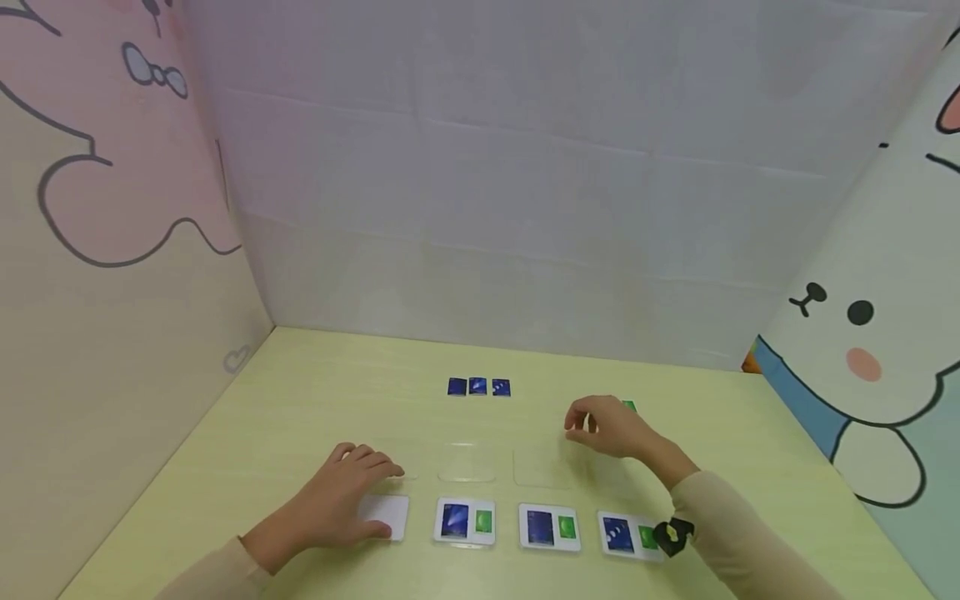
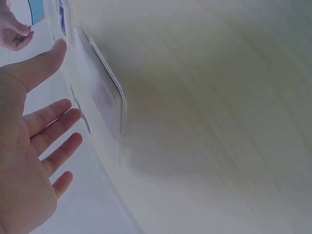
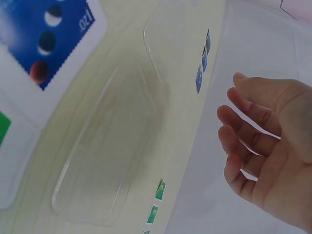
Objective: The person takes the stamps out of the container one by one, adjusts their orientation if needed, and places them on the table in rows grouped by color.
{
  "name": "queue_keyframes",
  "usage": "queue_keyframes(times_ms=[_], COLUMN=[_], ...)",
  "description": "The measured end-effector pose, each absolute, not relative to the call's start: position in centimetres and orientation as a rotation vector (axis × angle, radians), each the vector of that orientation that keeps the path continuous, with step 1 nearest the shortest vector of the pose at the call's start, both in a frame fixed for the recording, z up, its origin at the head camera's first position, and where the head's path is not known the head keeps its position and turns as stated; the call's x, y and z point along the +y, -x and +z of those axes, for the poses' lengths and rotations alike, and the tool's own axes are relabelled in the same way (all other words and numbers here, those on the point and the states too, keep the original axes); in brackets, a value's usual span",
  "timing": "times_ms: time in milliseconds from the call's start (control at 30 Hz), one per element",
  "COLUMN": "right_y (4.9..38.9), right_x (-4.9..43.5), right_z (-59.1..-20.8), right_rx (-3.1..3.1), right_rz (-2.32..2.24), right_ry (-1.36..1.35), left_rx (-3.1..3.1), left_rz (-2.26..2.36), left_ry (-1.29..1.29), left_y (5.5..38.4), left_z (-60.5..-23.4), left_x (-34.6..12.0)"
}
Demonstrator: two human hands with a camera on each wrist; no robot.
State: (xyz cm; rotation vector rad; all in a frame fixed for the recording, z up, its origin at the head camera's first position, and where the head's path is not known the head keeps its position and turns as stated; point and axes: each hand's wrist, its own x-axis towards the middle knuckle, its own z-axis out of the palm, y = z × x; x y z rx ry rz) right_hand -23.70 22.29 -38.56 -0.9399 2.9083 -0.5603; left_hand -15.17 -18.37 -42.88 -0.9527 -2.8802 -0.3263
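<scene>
My left hand (image 1: 341, 500) hovers with fingers spread over a blank white card (image 1: 390, 510) at the left end of a front row. In the left wrist view its fingers are relaxed beside that card's clear case (image 2: 122, 105), holding nothing. My right hand (image 1: 611, 427) hangs farther back, fingers loosely bent and nothing between them. Below it in the right wrist view lies a clear plastic cover (image 3: 105, 146). Green stamps (image 3: 160, 190) lie near it, partly hidden behind this hand in the head view.
Three cased cards, such as the middle one (image 1: 550, 527), each bear a blue and a green stamp. Behind them lie clear covers (image 1: 467, 463). Three loose blue stamps (image 1: 477, 386) lie farther back. White sheeting (image 1: 487, 208) and printed panels (image 1: 885, 392) enclose the table.
</scene>
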Motion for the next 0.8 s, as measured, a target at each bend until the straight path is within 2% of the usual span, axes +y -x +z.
queue_keyframes(times_ms=[800], right_y=[21.9], right_x=[20.3], right_z=[-38.8], right_rx=[2.902], right_rz=[-0.517], right_ry=[0.883], left_rx=[-2.869], left_rz=[-0.330], left_ry=[1.058], left_y=[15.5], left_z=[-43.3], left_x=[-15.6])
